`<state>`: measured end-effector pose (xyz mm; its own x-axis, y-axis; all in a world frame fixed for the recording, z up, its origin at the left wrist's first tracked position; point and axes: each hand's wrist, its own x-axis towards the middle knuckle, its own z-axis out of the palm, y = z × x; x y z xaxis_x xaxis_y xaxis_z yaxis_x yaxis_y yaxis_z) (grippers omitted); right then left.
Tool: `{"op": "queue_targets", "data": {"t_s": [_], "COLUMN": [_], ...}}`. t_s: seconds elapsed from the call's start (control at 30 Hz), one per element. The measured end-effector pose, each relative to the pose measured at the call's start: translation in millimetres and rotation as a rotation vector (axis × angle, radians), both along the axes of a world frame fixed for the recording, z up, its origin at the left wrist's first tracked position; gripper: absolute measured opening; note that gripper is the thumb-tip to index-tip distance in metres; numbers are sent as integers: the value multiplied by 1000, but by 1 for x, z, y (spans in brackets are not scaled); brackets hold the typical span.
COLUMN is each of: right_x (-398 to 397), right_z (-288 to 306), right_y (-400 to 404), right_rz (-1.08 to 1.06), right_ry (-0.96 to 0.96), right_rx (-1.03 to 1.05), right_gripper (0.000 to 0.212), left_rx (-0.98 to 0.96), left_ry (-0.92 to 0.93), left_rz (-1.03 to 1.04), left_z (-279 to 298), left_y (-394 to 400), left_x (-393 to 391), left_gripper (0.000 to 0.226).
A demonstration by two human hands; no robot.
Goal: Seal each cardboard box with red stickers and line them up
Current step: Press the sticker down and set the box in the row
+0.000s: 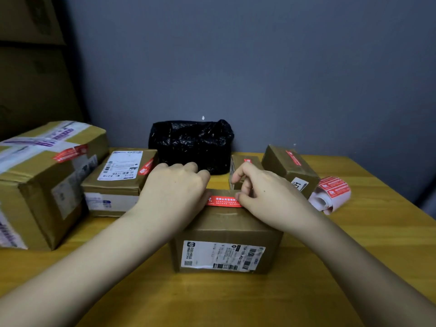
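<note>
A brown cardboard box (226, 241) sits near the middle of the yellow wooden table (236, 300), its white shipping label (223, 256) facing the near edge. Across its top lies a red sticker (224, 201) with white print. The left hand (175, 187) rests on the box top at the sticker's left end, its fingers curled down over the far side, so whether they pinch the sticker cannot be told. The right hand (262, 194) covers the sticker's right end, thumb and fingertips pinching narrowly on it. Just beyond the hands, against the grey wall (259, 67), a crumpled black plastic bag (191, 145) stands in the far middle. To the left lie a flat box (118, 182) with a white label and a red sticker on its right edge, and further left a large box (42, 185) with purple-printed tape and a red sticker on top. To the right, partly hidden behind the right hand, stands a small box (243, 166), and beside it a tilted box (290, 168) bearing a red sticker. Near that one, well to the right, a roll of red stickers (330, 192) lies on the table.
</note>
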<state>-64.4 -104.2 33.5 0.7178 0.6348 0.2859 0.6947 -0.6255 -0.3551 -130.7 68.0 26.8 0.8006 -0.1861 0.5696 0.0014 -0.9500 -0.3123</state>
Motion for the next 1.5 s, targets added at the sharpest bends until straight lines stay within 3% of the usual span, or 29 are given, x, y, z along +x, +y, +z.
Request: {"op": "queue_targets", "data": {"t_s": [0.6, 0.97, 1.1, 1.33, 1.4, 1.5], "right_x": [-3, -18, -16, -12, -14, -24], "right_z": [0, 0, -8, -15, -20, -29], "right_y": [0, 2, 1, -10, -15, -23], "right_rz": [-12, -34, -93, -142, -156, -38], "right_ry": [-77, -349, -420, -401, -452, -423], "right_rx": [-82, -165, -224, -178, -66, 35], "right_gripper": [20, 16, 16, 15, 22, 39], "left_rx": [-1, 7, -7, -61, -107, -198], "left_ry": [53, 69, 54, 87, 56, 79], "left_rz": [71, 76, 82, 164, 146, -22], "left_z": [-3, -5, -7, -5, -6, -14], "left_y": [-2, -3, -3, -3, -1, -4], "left_x": [-1, -2, -4, -13, -18, -31], "left_gripper": [32, 20, 30, 22, 16, 47]}}
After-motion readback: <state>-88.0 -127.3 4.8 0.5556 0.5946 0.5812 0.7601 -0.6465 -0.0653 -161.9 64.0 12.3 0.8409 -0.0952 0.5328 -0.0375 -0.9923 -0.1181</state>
